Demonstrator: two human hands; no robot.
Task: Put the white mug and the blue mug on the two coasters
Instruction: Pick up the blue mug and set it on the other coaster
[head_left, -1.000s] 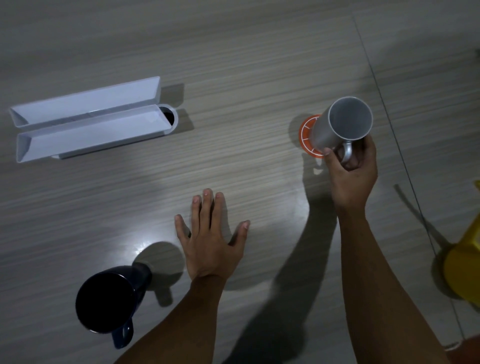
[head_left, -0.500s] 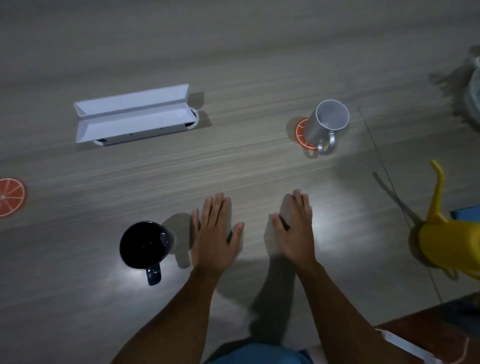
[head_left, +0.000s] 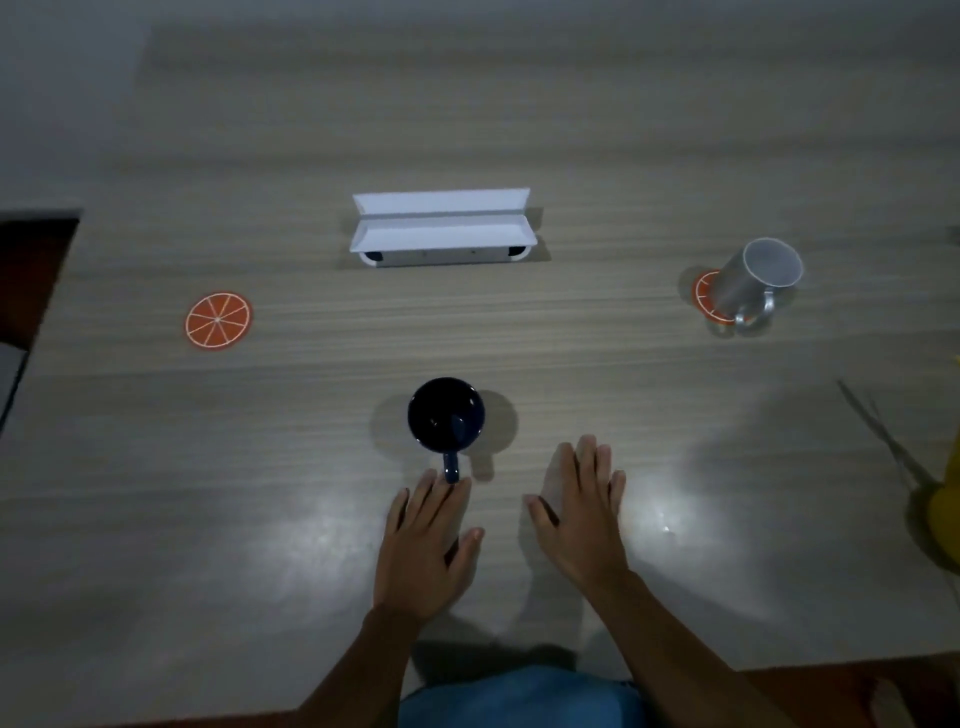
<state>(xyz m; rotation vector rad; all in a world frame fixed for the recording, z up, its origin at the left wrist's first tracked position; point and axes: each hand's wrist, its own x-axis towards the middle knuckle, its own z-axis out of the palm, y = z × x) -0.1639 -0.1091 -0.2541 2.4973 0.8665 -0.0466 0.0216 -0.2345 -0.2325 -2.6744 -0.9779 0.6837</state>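
The white mug (head_left: 753, 283) stands on an orange-slice coaster (head_left: 705, 299) at the far right, handle towards me. A dark blue mug (head_left: 445, 414) stands upright on the bare table in the middle, its handle pointing at me. A second orange-slice coaster (head_left: 218, 321) lies bare at the left. My left hand (head_left: 428, 543) rests flat on the table just below the blue mug, fingertips at its handle, holding nothing. Flat beside it, further right, lies my right hand (head_left: 579, 512), fingers apart and holding nothing.
A white folded stand (head_left: 441, 228) sits at the back middle of the wooden table (head_left: 311, 519). A yellow object (head_left: 948, 514) shows at the right edge. The table's left edge has a dark gap (head_left: 31, 270) beyond it. The near table edge runs under my forearms.
My right hand let go of the white mug on the right coaster and came back flat near me. The view pulled back and shifted left, bringing the left coaster into sight.
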